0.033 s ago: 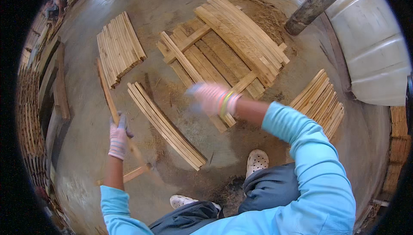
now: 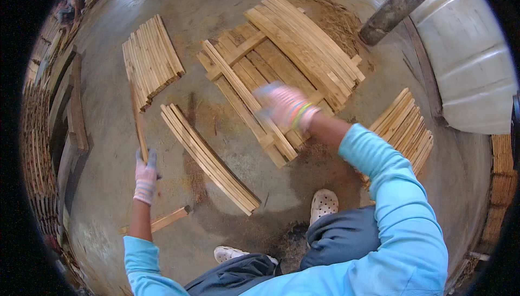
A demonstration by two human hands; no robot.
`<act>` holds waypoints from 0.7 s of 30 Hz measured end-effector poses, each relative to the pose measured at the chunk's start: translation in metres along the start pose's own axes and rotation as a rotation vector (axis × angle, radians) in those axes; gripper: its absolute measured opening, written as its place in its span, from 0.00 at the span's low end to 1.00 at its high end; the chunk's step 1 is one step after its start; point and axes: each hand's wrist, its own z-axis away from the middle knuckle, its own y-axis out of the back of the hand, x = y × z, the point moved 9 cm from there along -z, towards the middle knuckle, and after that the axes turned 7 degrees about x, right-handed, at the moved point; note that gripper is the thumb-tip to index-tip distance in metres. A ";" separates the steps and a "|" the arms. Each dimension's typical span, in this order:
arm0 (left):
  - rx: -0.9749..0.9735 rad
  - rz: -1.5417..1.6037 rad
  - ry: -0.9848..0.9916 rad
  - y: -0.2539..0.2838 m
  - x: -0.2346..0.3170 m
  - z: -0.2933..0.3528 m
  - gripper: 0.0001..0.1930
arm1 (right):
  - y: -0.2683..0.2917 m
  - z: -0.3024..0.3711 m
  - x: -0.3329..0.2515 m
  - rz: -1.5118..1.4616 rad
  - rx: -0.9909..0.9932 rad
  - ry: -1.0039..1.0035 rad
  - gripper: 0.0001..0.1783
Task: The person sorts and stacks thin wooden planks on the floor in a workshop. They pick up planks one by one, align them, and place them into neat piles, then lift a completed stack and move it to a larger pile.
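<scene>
My left hand (image 2: 146, 176), in a striped pale glove, is closed round one end of a thin wooden strip (image 2: 137, 121). The strip points away from me, its far end by a stack of strips (image 2: 153, 57) at the left. In a matching glove, my right hand (image 2: 288, 105) hovers over or near the low wooden frame of boards (image 2: 238, 91). Motion smears its fingers, so their grip is unclear. Along the frame's near left side lies a long strip (image 2: 227, 74). Between my hands, a few strips (image 2: 208, 158) rest side by side on the floor.
Wide boards (image 2: 303, 47) are piled on the frame's far right part. More strips (image 2: 403, 128) lie at the right, and a short wood piece (image 2: 168, 220) near my left forearm. A round post (image 2: 401, 6) stands at the far right. Someone (image 2: 67, 11) sits at the far left.
My left hand has shifted slightly down and left with the strip, which no longer shows below the hand. My right hand has moved right and a little farther away.
</scene>
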 end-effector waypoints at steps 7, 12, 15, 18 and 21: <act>-0.295 -1.165 -0.017 0.044 -0.204 0.060 0.37 | 0.148 0.070 0.220 0.759 0.303 -0.715 0.41; -0.601 -1.127 0.090 0.028 -0.245 0.102 0.43 | 0.154 0.057 0.272 0.478 0.353 -0.769 0.20; -0.660 -1.340 0.095 0.019 -0.208 0.096 0.41 | 0.152 0.056 0.297 0.060 0.300 -0.715 0.18; -0.635 -1.203 -0.033 -0.024 -0.126 0.078 0.35 | 0.133 0.047 0.262 0.545 0.075 -0.118 0.25; -0.452 -0.615 -0.443 -0.094 0.002 0.092 0.28 | 0.131 0.052 0.245 0.334 0.252 -0.071 0.32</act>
